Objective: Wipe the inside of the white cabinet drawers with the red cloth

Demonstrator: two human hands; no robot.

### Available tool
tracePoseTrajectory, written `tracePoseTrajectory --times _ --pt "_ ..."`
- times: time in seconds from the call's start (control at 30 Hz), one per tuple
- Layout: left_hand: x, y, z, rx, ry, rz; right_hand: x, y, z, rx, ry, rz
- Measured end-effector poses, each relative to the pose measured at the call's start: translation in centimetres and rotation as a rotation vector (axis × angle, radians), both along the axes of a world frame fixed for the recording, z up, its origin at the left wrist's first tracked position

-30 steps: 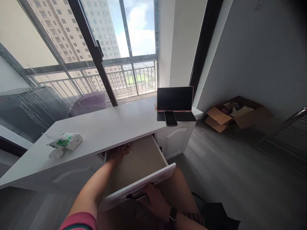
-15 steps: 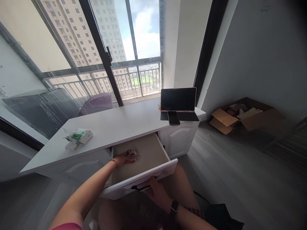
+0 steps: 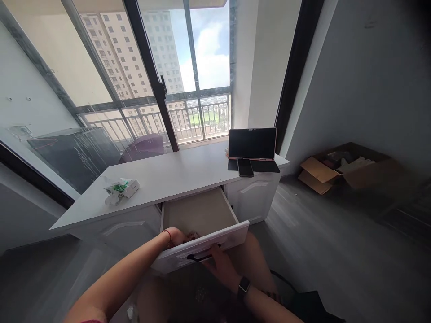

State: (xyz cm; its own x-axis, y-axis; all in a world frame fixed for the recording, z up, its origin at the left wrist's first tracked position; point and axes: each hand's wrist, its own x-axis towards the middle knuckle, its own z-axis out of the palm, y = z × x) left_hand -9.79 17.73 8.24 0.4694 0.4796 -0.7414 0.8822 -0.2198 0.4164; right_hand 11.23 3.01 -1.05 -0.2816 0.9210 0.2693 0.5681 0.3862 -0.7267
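A white desk (image 3: 175,172) has its middle drawer (image 3: 202,215) pulled out. My left hand (image 3: 180,236) reaches into the drawer's front left corner and is closed on a crumpled pinkish wad (image 3: 192,235), partly hidden behind the drawer front. My right hand (image 3: 217,264) is below the drawer front, its fingers curled round the dark handle (image 3: 198,257). A watch sits on that wrist.
A pack of wipes (image 3: 121,188) lies on the desk's left part. A tablet (image 3: 252,143) with a keyboard and a phone (image 3: 245,167) stand at the right end. An open cardboard box (image 3: 340,168) sits on the floor by the right wall. Glass doors are behind the desk.
My left hand has drawn back from deep inside the drawer to its front edge, dragging the wad along the bottom. The right hand has stayed on the handle. The view pulled back.
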Motion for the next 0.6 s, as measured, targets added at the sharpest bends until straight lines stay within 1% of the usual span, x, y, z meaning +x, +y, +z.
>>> tracePoseTrajectory --times 0.07,0.1,0.23,0.33,0.4,0.43,0.5,0.57,0.6 --pt "0.0 -0.3 0.1 -0.089 0.048 0.001 0.1 -0.2 0.4 0.001 0.002 0.001" --pt "-0.1 -0.4 0.3 -0.109 0.046 0.013 0.2 -0.3 0.7 0.000 0.007 -0.002" --pt "-1.3 -0.9 1.5 -0.101 -0.057 0.105 0.3 -0.4 1.0 -0.020 0.023 -0.013" --pt "-2.7 -1.2 3.0 -0.065 -0.154 0.180 0.2 -0.2 0.7 -0.017 0.025 -0.006" --pt "-4.0 -1.4 4.5 -0.047 -0.262 0.253 0.1 -0.1 0.5 -0.008 0.030 -0.004" --pt "-4.7 -1.7 5.4 -0.037 -0.348 0.310 0.0 -0.1 0.4 -0.005 0.031 -0.002" --pt "-6.7 -2.5 7.0 -0.003 -0.580 0.493 0.0 -0.1 0.4 0.001 0.026 -0.006" --pt "-9.1 -4.2 8.0 0.085 -0.772 0.740 -0.1 -0.1 0.4 0.003 0.017 -0.007" --pt "-10.4 -5.4 8.2 0.146 -0.835 0.880 -0.1 -0.1 0.5 0.000 0.010 -0.006"
